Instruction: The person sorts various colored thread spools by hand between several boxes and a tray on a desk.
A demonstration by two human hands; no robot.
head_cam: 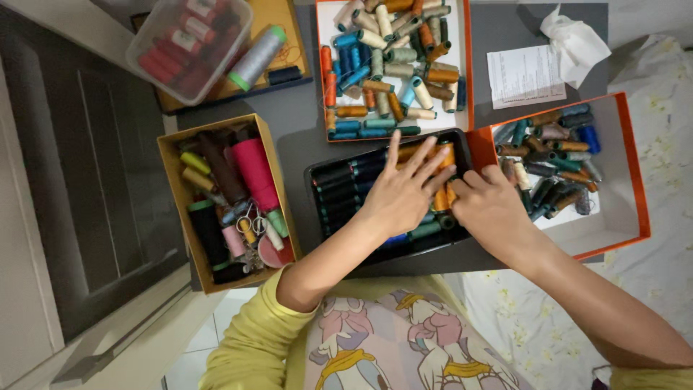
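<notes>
Spools [442,196] of orange thread sit at the right end of the black tray [317,177], which lies on the grey table [303,123] between the yellow box [170,189] of big cones and the orange-rimmed box [635,173]. Both hands are pressed in over them. From where I stand the risk looks plain: the tray is packed tight in rows, so a push from the flat palm could shove neighbouring dark spools out of line or make one pop up and roll toward the table edge near the person's lap. A loose thread end could also snag on a finger and unwind. The left hand [403,193] lies flat with fingers spread wide over the orange spools, pressing rather than gripping anything, forearm angled up from the yellow sleeve [249,339]. The right hand [489,206] is curled, knuckles up, fingertips tucked down at the spools; whether it actually grasps one I cannot tell.
</notes>
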